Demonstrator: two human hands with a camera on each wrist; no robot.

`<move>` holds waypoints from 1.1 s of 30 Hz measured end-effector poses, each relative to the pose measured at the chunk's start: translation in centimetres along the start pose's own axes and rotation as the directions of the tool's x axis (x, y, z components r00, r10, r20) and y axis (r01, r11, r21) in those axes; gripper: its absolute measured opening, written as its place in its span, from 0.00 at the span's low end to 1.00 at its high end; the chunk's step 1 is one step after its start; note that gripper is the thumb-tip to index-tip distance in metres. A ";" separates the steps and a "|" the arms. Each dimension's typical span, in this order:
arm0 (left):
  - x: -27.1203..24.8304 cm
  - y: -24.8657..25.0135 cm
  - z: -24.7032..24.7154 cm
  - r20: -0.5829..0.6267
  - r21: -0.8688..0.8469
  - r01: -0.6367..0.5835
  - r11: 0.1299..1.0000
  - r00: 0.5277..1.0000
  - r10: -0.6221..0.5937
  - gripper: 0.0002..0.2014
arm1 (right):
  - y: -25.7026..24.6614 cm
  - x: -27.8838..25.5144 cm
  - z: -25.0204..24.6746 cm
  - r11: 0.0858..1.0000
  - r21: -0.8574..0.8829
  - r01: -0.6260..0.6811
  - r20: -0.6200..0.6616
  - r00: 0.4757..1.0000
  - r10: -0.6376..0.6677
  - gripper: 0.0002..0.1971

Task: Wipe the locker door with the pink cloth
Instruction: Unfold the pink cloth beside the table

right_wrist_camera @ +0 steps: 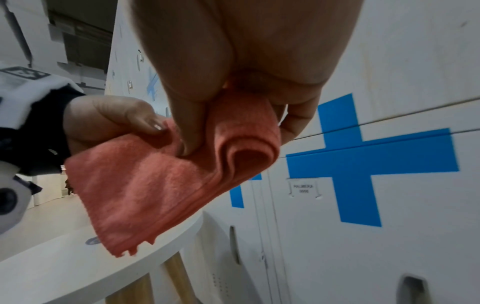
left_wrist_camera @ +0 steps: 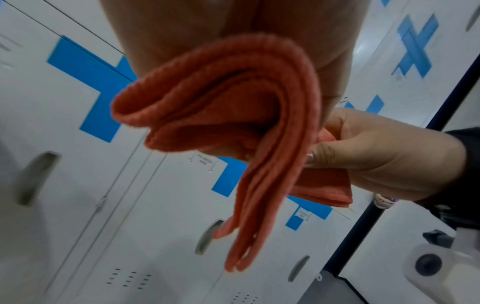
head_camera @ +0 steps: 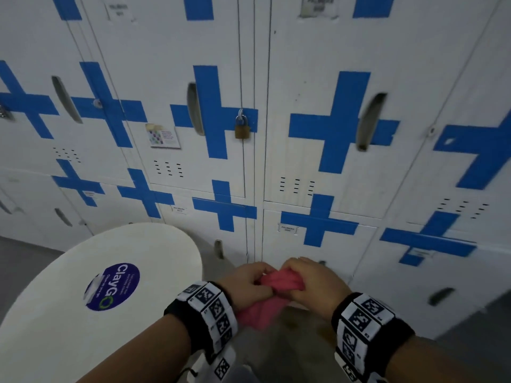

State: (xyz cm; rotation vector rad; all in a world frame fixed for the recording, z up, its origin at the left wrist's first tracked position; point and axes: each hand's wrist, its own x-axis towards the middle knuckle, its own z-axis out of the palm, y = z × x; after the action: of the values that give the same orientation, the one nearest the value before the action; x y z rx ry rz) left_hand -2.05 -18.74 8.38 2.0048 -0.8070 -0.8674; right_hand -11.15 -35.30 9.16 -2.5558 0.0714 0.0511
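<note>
The pink cloth [head_camera: 279, 283] is folded in several layers and held between both hands in front of my body, below the lockers. My left hand [head_camera: 246, 283] pinches its left end, and my right hand [head_camera: 309, 283] grips its right end. In the left wrist view the cloth [left_wrist_camera: 233, 115] loops over my left fingers and hangs down, while the right hand [left_wrist_camera: 376, 156] clamps its far edge. In the right wrist view the cloth [right_wrist_camera: 155, 181] droops from both hands. White locker doors [head_camera: 326, 150] with blue tape crosses stand straight ahead, apart from the cloth.
A round white table [head_camera: 83, 299] with a purple sticker [head_camera: 113, 286] stands at my left, close to the lockers. A brass padlock [head_camera: 242, 128] hangs on the middle locker. Grey floor lies below the lockers.
</note>
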 end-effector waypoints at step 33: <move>10.2 10.3 1.2 -0.113 -0.105 -0.362 0.926 0.930 0.351 0.13 | 3.5 0.5 -10.0 0.618 0.786 0.006 -0.359 0.818 0.449 0.04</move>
State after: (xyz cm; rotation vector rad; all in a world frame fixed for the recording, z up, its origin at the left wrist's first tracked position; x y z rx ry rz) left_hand 0.34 -32.11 13.54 1.7032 -1.0010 -0.5933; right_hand -10.65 -43.74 15.53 -1.6033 0.5322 -0.4979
